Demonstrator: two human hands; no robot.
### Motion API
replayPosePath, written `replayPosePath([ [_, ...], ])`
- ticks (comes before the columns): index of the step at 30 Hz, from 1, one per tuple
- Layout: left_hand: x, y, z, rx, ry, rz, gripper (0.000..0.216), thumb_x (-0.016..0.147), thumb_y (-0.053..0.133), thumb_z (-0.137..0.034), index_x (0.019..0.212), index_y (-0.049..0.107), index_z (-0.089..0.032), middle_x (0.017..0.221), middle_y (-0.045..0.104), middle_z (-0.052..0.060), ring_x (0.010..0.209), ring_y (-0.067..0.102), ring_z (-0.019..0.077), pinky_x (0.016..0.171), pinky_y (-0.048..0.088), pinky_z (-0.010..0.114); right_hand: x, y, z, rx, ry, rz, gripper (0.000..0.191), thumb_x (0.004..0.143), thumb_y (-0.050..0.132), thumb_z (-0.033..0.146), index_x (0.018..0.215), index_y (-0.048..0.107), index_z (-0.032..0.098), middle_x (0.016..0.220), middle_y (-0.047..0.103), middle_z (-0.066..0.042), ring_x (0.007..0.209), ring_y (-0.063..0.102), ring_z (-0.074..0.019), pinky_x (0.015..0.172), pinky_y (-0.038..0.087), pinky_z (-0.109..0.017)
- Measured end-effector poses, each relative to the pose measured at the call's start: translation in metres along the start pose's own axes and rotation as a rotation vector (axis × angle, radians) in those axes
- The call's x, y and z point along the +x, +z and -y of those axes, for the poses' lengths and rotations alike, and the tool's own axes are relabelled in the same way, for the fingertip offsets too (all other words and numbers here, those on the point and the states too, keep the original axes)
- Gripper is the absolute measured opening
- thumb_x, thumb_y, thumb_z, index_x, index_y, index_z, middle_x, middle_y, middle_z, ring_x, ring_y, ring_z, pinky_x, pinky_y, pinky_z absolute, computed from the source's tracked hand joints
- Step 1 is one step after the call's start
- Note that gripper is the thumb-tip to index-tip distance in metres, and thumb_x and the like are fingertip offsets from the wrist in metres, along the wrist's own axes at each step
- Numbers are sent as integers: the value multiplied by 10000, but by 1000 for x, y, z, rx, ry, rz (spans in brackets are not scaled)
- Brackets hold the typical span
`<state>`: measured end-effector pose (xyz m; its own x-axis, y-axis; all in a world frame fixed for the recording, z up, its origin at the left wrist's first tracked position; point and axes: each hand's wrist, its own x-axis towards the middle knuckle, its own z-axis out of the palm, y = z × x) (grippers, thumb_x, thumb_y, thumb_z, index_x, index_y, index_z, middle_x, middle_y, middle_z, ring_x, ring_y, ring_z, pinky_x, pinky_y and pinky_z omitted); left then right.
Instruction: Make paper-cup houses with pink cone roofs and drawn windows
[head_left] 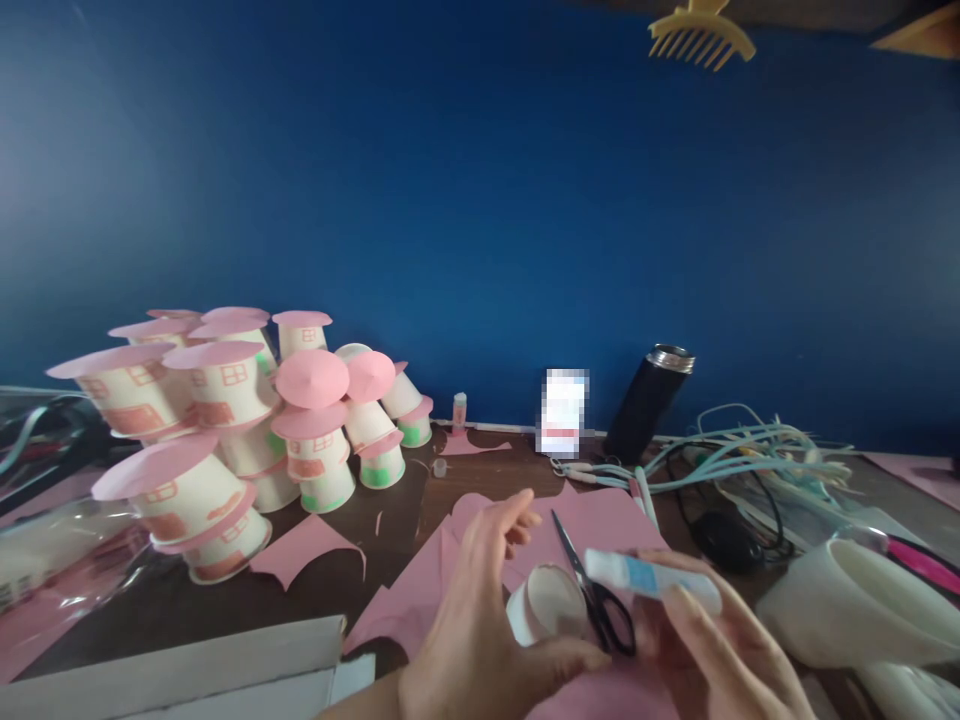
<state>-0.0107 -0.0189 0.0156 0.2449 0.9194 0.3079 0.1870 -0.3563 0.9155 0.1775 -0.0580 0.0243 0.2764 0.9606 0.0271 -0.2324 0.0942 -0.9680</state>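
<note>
My left hand (pixel 484 630) curls round a white paper cup (pixel 551 605), turned so its open mouth faces me. My right hand (pixel 720 650) grips a white glue tube with a blue label (pixel 649 577), its tip pointing left toward the cup. Both hands hover over sheets of pink paper (pixel 435 585) on the dark wooden table. Black-handled scissors (pixel 596 590) lie open on the pink paper between the cup and the glue tube.
A pile of paper-cup houses with pink round roofs (pixel 225 420) fills the left. A dark flask (pixel 649 400), tangled cables (pixel 735 460) and a black mouse (pixel 724 540) sit at the right; a stack of white cups (pixel 847 600) lies nearer. A white box edge (pixel 187 675) is at the front left.
</note>
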Motion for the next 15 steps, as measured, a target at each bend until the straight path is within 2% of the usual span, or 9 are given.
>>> replayPosePath([
  [3,2,4,11,50,-115,27,1152,468,917,-367,1416,282,-210,1327,466,175,1200,481,340,1024,430,521,5,-3,5,10,18,-69,332,747,762,482,951,694,230,660,686,-27,512,565,-115,481,477,-183],
  [6,3,9,13,124,-203,113,1178,349,940,-320,1362,355,-177,1341,465,194,1238,448,388,1040,404,547,9,-3,6,-57,8,-94,339,741,761,505,898,682,216,625,677,-23,510,561,-118,502,483,-193],
  [11,3,17,15,261,-259,143,864,332,908,-205,1117,549,-188,1185,579,136,1120,523,372,977,435,531,16,-11,-11,-131,-32,-98,352,760,746,506,918,690,197,611,672,-17,520,569,-124,519,488,-205],
  [15,2,18,20,308,-262,155,592,430,845,-188,969,601,-197,1064,608,88,988,562,313,868,468,472,21,-16,-25,-223,-35,-51,394,785,716,507,1004,684,181,639,681,-20,558,609,-153,534,514,-230],
])
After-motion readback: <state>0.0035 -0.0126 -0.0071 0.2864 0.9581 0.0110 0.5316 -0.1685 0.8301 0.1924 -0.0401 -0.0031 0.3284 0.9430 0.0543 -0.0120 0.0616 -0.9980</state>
